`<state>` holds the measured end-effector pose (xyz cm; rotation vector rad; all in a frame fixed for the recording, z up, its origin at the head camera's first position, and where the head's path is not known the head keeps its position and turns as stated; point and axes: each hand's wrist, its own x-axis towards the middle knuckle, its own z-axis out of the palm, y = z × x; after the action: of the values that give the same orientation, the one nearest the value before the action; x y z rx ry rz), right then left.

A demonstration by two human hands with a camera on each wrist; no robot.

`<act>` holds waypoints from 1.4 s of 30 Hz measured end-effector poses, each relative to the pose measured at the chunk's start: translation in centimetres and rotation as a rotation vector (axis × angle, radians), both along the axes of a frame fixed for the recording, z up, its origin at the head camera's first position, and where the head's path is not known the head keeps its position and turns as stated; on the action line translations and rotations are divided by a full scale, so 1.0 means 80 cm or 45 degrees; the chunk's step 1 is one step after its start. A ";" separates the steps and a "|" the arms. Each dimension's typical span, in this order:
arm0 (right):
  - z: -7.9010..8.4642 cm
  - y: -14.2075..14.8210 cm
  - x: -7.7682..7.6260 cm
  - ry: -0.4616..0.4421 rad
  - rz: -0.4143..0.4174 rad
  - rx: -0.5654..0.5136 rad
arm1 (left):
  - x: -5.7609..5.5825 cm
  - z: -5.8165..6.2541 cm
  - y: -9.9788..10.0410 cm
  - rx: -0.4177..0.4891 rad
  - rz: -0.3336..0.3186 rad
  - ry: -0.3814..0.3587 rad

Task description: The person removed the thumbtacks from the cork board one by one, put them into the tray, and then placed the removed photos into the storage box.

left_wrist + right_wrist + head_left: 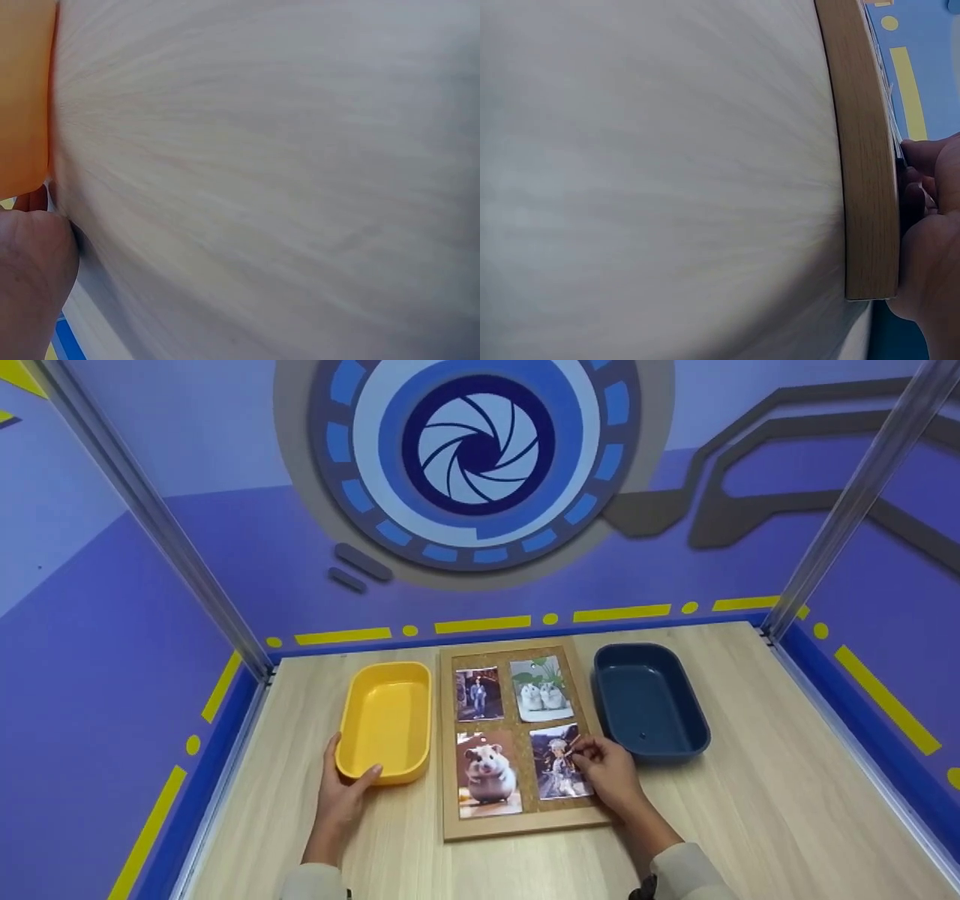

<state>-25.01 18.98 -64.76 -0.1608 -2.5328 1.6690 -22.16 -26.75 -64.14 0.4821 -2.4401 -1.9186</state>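
In the head view my left hand [341,795] grips the near left corner of a yellow plastic bin [385,720], thumb over the front rim and fingers along the outer side. A wood-framed corkboard [525,815] lies flat beside it, bearing several photos. My right hand [611,776] is over the board's right side, its thumb and bent index finger pinching the right edge of the lower right photo [556,769], a picture of a figure in a white hat. The other fingertips are hidden. In the right wrist view the frame's edge [870,187] stands beside the hand.
A dark blue bin [651,701] stands right of the board. A hamster photo [487,772], a two-hamster photo [541,690] and a photo of a standing person [478,694] are on the cork. Printed panels enclose the wooden table [787,810] at back and sides.
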 end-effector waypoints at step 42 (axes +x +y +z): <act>-0.001 0.005 0.003 0.022 0.007 -0.088 | 0.000 -0.004 0.002 0.016 0.001 0.053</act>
<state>-24.81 19.36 -64.82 -0.1441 -2.4671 1.7534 -22.18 -26.62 -64.42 0.4388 -2.4034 -1.9244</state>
